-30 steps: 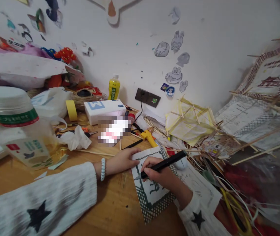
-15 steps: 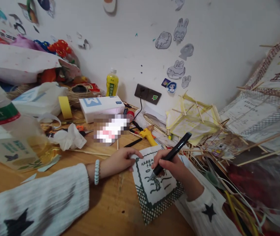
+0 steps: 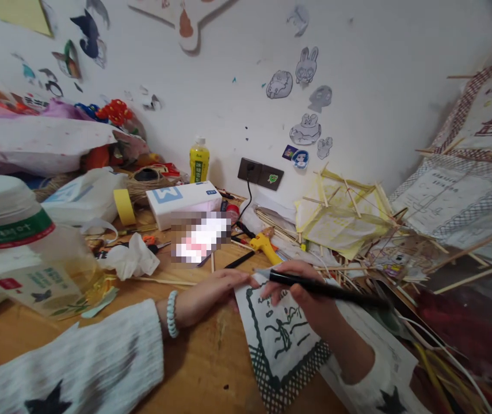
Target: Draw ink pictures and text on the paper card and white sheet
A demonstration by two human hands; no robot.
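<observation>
A white sheet of paper (image 3: 267, 345) lies on the wooden table, with dark green lines, some writing and a checked border drawn on it. My right hand (image 3: 317, 313) grips a black marker pen (image 3: 332, 289) above the sheet. The marker lies nearly level, its grey tip pointing left near the sheet's top edge. My left hand (image 3: 211, 296) rests on the table, fingers stretched out to the sheet's upper left corner. Some of its fingertips are hard to make out there. A second white sheet (image 3: 369, 333) shows partly under my right forearm.
A large bottle (image 3: 25, 247) and crumpled tissue (image 3: 131, 259) stand at left. Beyond my hands are a tissue box (image 3: 185, 204), a lit phone (image 3: 200, 238) and a yellow glue gun (image 3: 267, 247). Stick-and-paper frames (image 3: 344, 213) and cables crowd the right.
My right hand has lifted the marker off the drawing and swung it from steep to nearly level, tip now toward the sheet's top. My left hand stays by the corner. The view has tilted up slightly.
</observation>
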